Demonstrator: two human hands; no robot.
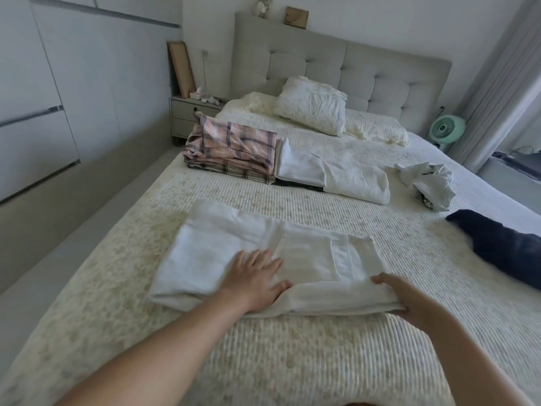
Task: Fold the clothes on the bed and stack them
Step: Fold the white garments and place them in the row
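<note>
A white garment (pixel 263 259), partly folded into a long flat band, lies across the ribbed cream bedspread (pixel 292 361) in the lower middle of the frame. The person's left hand (pixel 257 276) rests flat on its middle, fingers straight and spread, pressing the cloth down and gripping nothing. The right hand (pixel 409 297), at the lower right, holds the garment's near right edge: the fingers curl over the top of the fold and the thumb side sits beneath it, so the cloth is pinched between them. Further up, left of centre, a stack of folded plaid clothes (pixel 234 150) in pink and grey sits on the bed, and touching its right side is a folded white pile (pixel 330 174) with a dark layer showing under its near edge. To the right of that, well apart, a crumpled grey garment (pixel 427 183) lies unfolded, and at the right edge a dark navy garment (pixel 503 247) lies loosely spread. A white pillow (pixel 313 106) leans against the tufted grey headboard (pixel 336 63) at the top. A nightstand (pixel 193 112) stands at the upper left of the bed, and a small green fan (pixel 446 128) at the upper right.
</note>
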